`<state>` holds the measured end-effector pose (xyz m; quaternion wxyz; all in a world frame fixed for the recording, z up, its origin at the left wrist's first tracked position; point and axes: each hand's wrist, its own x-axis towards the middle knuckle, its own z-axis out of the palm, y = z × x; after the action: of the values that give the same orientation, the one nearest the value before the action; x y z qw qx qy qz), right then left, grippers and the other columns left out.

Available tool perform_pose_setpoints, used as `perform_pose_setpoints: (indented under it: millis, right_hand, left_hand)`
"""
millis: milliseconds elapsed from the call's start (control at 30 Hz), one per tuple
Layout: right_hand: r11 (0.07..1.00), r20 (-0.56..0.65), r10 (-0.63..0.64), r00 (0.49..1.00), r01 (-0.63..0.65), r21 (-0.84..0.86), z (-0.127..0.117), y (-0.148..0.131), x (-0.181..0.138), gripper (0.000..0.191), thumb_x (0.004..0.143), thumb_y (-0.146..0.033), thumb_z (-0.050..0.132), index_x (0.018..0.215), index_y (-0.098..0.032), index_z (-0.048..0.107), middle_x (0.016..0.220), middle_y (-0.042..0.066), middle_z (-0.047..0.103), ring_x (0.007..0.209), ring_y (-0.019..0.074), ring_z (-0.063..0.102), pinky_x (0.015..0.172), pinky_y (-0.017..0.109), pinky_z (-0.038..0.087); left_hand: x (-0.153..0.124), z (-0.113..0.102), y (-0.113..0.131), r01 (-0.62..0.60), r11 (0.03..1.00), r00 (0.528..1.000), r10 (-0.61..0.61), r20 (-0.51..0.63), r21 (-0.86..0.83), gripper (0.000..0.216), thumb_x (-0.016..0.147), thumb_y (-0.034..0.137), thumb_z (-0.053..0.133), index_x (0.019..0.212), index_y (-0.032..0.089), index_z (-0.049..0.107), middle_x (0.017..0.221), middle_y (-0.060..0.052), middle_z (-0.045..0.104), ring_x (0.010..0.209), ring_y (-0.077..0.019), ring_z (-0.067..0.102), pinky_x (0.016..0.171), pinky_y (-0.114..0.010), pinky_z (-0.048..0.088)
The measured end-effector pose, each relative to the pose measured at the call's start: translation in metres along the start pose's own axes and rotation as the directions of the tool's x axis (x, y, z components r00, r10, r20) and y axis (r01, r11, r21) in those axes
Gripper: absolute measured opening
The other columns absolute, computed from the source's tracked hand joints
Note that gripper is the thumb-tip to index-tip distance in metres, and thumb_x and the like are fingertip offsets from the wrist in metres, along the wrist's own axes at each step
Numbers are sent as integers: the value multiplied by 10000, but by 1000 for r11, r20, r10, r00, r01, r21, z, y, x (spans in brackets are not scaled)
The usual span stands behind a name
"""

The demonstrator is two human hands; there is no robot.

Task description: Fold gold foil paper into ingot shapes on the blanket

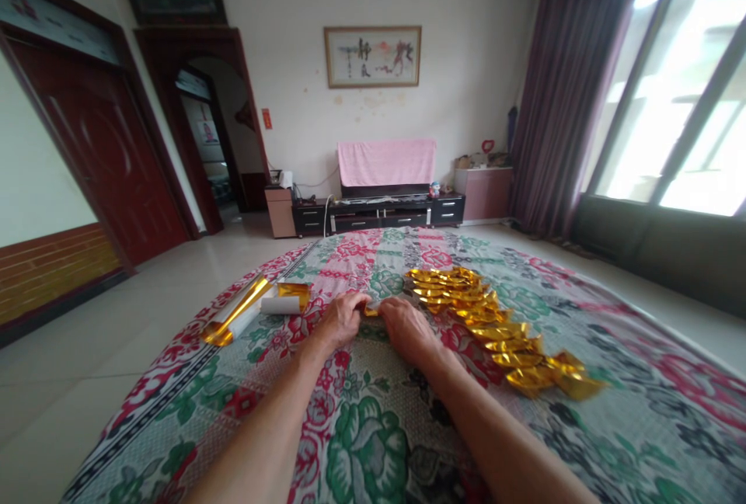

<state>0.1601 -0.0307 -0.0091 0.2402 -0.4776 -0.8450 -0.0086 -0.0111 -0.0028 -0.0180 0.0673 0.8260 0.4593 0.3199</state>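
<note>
On flowered cloth [367, 450], left hand [339, 322] and right hand [411, 331] pinch gold foil [371, 313] between fingers [354, 300], near folded gold shapes [504, 331].

The left forearm [265, 418] and the right forearm [483, 415] are showing bare, both narrowing smoothly toward the wrists [318, 343]. The left hand [339, 319] and the right hand [406, 327] are also showing bare, their backs broadening beyond the wrists.
</note>
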Motion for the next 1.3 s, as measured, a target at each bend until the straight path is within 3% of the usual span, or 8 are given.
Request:
perform_pose_setpoints:
  millis: [133,233,433,667,900,1067,1300]
  right_hand:
    - [999,-5,22,1000,-22,40,1,4,0,216,834,-120,385,833,-155,598,867,83,604,824,143,556,727,209,386]
    - [997,-36,13,999,-11,72,1,7,-1,223,844,-124,374,815,-151,593,852,75,600,817,135,554,742,206,389]
    - [990,-96,-48,994,60,128,3,12,-3,221,826,-94,385,829,-147,600,854,70,600,851,135,541,780,214,389]
    - [986,-163,-58,985,83,146,4,10,-5,195,735,-72,463,790,-158,629,824,53,590,849,144,521,786,231,389]
    - [987,-163,-80,983,101,125,0,10,-6,212,789,-126,446,809,-183,650,722,31,573,770,138,519,704,222,378]
    - [988,-182,26,983,2,151,3,13,-2,246,779,-127,458,969,-163,610,818,48,612,744,132,544,691,212,382]
    - [989,-173,77,982,-53,141,5,14,0,239,791,-137,441,969,-175,596,816,39,625,731,130,558,668,202,374]
  left_hand:
    - [-1,-1,1,56,997,998,-57,-13,-60,507,663,27,432,1131,187,542,967,-34,664,907,-150,598,867,-284,447]
    - [-1,-2,2,65,996,998,-66,-13,-53,416,670,43,450,1036,180,595,916,-29,675,863,-152,606,822,-275,464]
    - [0,3,-6,-107,994,994,108,-28,37,289,699,57,452,811,203,675,885,-10,684,857,-155,595,845,-295,442]
    - [1,6,-5,-152,987,986,156,-65,61,279,658,46,467,768,174,689,822,-35,681,804,-156,597,796,-278,465]
    - [0,-2,4,-67,998,997,67,-47,-1,289,709,89,474,848,210,697,830,-11,690,777,-129,611,754,-236,474]
    - [-1,-4,10,23,999,999,-25,-47,-40,256,765,169,478,921,206,677,893,-17,699,811,-133,632,769,-226,471]
    - [1,-1,12,76,995,994,-81,-70,-66,239,767,188,488,909,216,677,881,-8,704,813,-133,640,756,-214,472]
